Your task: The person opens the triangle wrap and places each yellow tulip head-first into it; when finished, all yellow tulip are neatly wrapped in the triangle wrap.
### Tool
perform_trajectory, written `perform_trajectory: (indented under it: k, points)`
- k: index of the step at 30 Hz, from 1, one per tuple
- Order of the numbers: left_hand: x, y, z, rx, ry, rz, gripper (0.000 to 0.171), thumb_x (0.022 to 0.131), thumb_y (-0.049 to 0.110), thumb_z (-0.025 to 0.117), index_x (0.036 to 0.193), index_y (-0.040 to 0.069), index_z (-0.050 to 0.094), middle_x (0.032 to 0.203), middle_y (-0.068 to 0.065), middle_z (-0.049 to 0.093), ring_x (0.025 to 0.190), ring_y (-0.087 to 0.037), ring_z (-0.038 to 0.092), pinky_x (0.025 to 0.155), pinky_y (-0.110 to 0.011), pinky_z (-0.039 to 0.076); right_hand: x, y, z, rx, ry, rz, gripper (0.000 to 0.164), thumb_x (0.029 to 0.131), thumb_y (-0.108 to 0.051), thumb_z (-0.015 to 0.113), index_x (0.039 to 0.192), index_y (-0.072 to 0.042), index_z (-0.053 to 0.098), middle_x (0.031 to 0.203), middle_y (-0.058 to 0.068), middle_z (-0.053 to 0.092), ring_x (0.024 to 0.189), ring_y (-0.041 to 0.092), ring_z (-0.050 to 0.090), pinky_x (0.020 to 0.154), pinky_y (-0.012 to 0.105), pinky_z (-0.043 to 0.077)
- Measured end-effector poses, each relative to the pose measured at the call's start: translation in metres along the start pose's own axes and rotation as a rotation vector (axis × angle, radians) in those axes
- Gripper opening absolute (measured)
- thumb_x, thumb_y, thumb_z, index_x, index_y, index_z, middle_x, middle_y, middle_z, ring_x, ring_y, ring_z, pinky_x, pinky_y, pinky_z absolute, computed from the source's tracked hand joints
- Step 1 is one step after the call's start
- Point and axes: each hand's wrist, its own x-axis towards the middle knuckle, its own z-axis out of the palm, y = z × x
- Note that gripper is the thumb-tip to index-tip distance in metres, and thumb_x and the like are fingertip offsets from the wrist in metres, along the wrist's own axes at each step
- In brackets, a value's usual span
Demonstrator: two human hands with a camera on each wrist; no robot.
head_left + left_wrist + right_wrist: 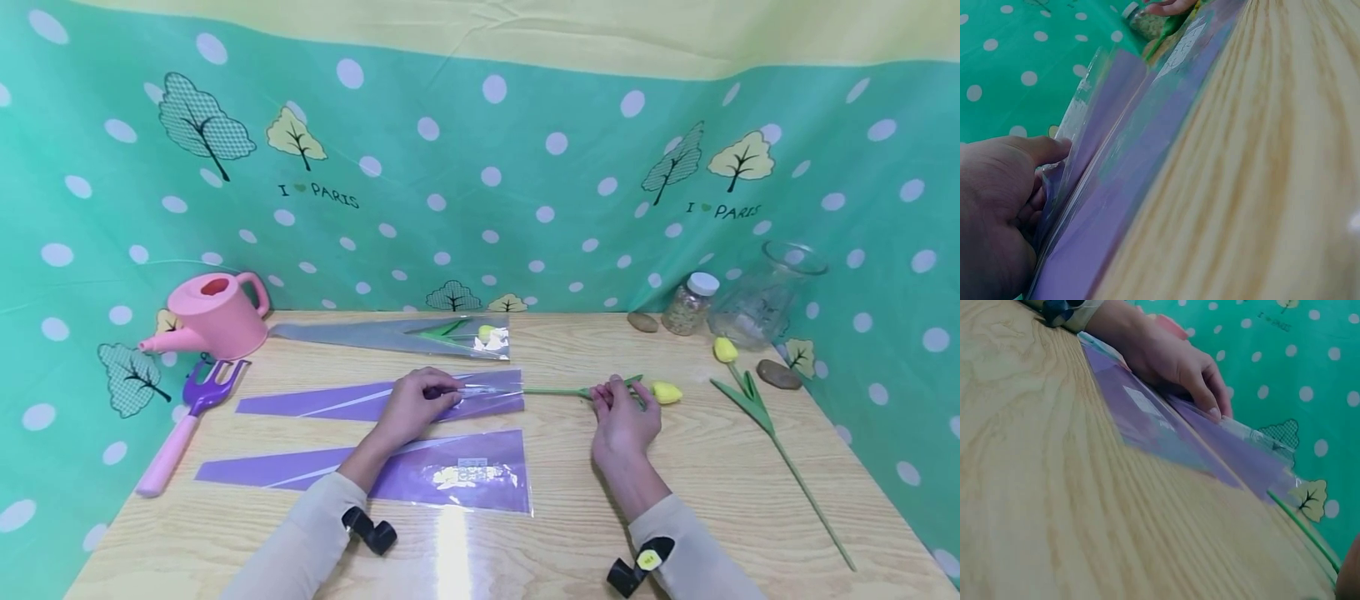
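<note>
My left hand pinches the clear upper film of a purple flower sleeve; in the left wrist view the film stands lifted between thumb and fingers. My right hand pinches an artificial yellow tulip by its leaves and stem, just below the bloom. The tulip lies level, its green stem pointing left to the sleeve's wide mouth. In the right wrist view the stem's tip is at the sleeve's edge; how far it reaches inside I cannot tell. A second purple sleeve lies nearer me.
Behind lies a grey sleeve with a tulip inside. A pink watering can and purple hand fork are at left. At right are another yellow tulip, two stones, a lidded jar and a glass vase.
</note>
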Motion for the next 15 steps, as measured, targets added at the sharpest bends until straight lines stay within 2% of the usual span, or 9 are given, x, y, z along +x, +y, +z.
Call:
perform_trajectory:
  k: [5, 12, 15]
  points:
    - [0.001, 0.001, 0.0, 0.001, 0.003, 0.009, 0.015, 0.087, 0.016, 0.084, 0.102, 0.02, 0.083, 0.108, 0.001, 0.077, 0.105, -0.019, 0.069, 0.089, -0.03, 0.056, 0.001, -0.003, -0.007, 0.01, 0.013, 0.017, 0.064, 0.098, -0.002, 0.067, 0.145, -0.012, 0.023, 0.098, 0.002, 0.062, 0.091, 0.016, 0.063, 0.095, 0.025, 0.059]
    - [0.0, 0.001, 0.001, 0.009, 0.002, 0.0, 0.014, 0.088, 0.016, 0.082, 0.102, 0.018, 0.083, 0.108, 0.0, 0.076, 0.102, -0.018, 0.067, 0.084, -0.026, 0.055, -0.003, -0.004, -0.013, 0.022, 0.016, 0.021, 0.06, 0.098, 0.0, 0.064, 0.138, -0.012, 0.021, 0.096, 0.003, 0.061, 0.091, 0.015, 0.064, 0.097, 0.025, 0.058]
    - [0.0, 0.001, 0.0, 0.015, 0.002, 0.007, 0.014, 0.088, 0.016, 0.083, 0.102, 0.018, 0.083, 0.108, 0.001, 0.077, 0.103, -0.018, 0.068, 0.086, -0.028, 0.055, -0.005, -0.005, -0.015, 0.021, 0.018, 0.027, 0.061, 0.098, 0.0, 0.064, 0.138, -0.012, 0.02, 0.096, 0.004, 0.06, 0.091, 0.015, 0.064, 0.101, 0.027, 0.057]
